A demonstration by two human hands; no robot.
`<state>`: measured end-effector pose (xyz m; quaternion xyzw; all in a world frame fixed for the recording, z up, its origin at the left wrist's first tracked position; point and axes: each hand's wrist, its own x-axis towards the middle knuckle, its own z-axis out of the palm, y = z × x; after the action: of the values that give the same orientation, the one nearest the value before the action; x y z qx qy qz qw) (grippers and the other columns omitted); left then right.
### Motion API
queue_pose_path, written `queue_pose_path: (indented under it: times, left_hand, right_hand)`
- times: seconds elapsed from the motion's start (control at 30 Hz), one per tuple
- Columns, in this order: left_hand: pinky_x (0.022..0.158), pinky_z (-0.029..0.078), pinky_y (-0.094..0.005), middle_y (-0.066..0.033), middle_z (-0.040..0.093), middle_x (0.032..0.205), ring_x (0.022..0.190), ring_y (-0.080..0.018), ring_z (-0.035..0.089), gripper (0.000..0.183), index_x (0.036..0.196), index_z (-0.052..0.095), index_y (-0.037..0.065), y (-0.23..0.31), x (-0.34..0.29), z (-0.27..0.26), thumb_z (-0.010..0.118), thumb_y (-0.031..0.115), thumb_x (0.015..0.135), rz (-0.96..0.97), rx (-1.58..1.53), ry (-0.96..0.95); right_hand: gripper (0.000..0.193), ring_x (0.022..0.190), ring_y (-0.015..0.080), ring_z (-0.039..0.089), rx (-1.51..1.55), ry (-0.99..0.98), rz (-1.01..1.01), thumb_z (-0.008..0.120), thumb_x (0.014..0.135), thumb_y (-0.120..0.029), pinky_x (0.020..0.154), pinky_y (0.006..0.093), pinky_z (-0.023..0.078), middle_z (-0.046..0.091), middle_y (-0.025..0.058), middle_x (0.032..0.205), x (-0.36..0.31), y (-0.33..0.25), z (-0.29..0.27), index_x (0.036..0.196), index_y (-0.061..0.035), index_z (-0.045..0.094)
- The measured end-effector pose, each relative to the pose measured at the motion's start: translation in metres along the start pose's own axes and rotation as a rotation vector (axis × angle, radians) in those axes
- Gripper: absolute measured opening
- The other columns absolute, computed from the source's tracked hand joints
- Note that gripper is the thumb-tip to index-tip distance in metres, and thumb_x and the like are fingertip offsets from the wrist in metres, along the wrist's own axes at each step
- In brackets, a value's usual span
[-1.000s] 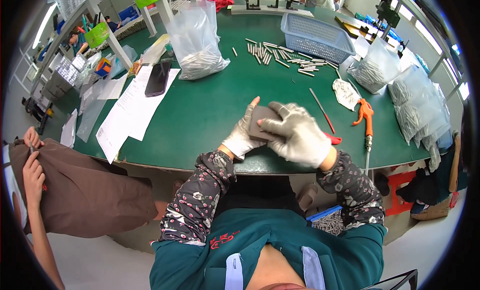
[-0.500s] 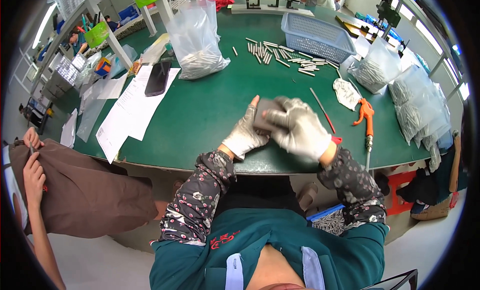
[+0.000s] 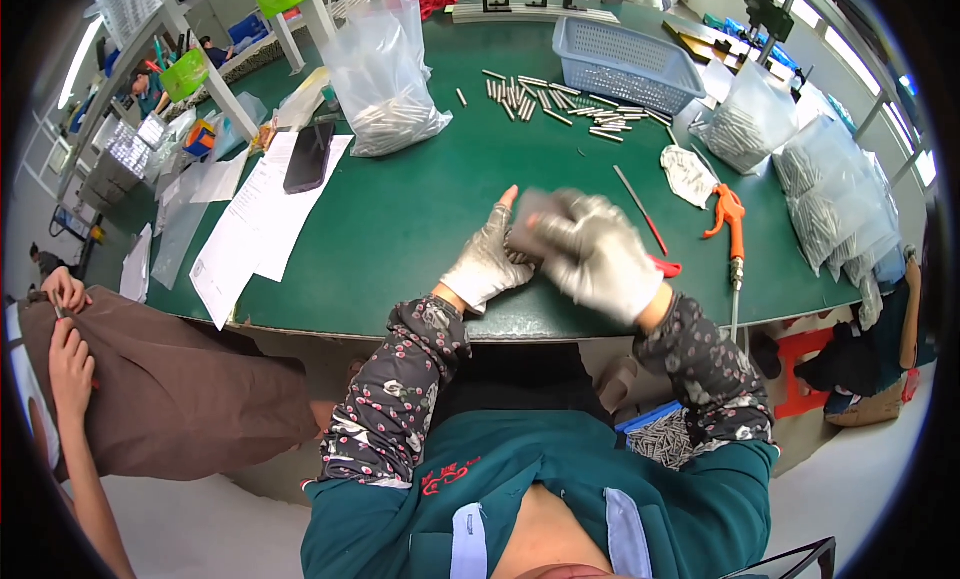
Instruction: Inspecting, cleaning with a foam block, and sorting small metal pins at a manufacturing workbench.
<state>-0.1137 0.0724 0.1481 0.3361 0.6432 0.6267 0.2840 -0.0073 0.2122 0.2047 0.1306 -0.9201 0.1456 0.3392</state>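
Observation:
Above the near part of the green table, my two hands meet in pale, fingertip-less gloves. My right hand [image 3: 600, 257] is closed on a flat grey-brown pad [image 3: 533, 219], which is smeared by motion. Just beside it, my left hand [image 3: 488, 263] has its thumb raised and its fingers curled in under the pad; whatever they hold is hidden. Short metal pins [image 3: 530, 101] lie loose farther back. Right of my hands are a thin rod with a red handle [image 3: 655, 234], a red object [image 3: 665, 267] partly behind my glove, and an orange air gun [image 3: 729, 219].
A blue plastic basket [image 3: 630, 69] stands behind the pins. Bags of pins sit at the back left [image 3: 395, 119] and right [image 3: 825, 199]. A white cloth [image 3: 688, 175], papers [image 3: 250, 214] and a phone [image 3: 309, 159] lie about. Another person's hands [image 3: 70, 329] are at left.
The pad has tilted and blurred under my right hand, showing less of its flat face. My left hand stays nearly in place. The whole view has shifted slightly.

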Motion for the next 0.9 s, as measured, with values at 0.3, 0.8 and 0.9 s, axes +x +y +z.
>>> queue_pose_path:
  times: [0.3, 0.8, 0.9]
  left_hand:
    - [0.080, 0.043, -0.0237, -0.0038, 0.056, 0.092, 0.085, -0.0104, 0.053, 0.095, 0.142, 0.011, 0.012, 0.000, 0.001, -0.002, 0.063, -0.008, 0.065, -0.024, 0.315, -0.013]
    - [0.073, 0.047, -0.0266, -0.0038, 0.057, 0.080, 0.074, -0.0142, 0.057, 0.084, 0.136, 0.027, 0.012, -0.008, 0.005, -0.007, 0.068, 0.007, 0.063, 0.094, 0.234, -0.018]
    - [0.070, 0.043, -0.0204, 0.0021, 0.051, 0.076, 0.071, -0.0063, 0.049, 0.086, 0.139, 0.024, 0.012, -0.009, 0.003, -0.005, 0.062, -0.006, 0.064, 0.097, 0.275, -0.033]
  right_hand:
    - [0.025, 0.078, 0.0339, 0.055, -0.283, 0.011, 0.198, 0.063, 0.069, -0.021, 0.068, 0.0424, 0.044, 0.056, 0.0228, 0.101, -0.005, 0.014, -0.013, 0.092, -0.0135, 0.064]
    - [0.027, 0.090, 0.0344, 0.055, -0.410, 0.037, 0.312, 0.062, 0.068, -0.020, 0.076, 0.0414, 0.044, 0.057, 0.0215, 0.104, -0.016, 0.025, -0.013, 0.094, -0.0149, 0.065]
    - [0.029, 0.088, 0.0330, 0.056, -0.397, -0.051, 0.435, 0.061, 0.069, -0.023, 0.076, 0.0403, 0.044, 0.056, 0.0183, 0.107, -0.028, 0.052, -0.011, 0.096, -0.0150, 0.064]
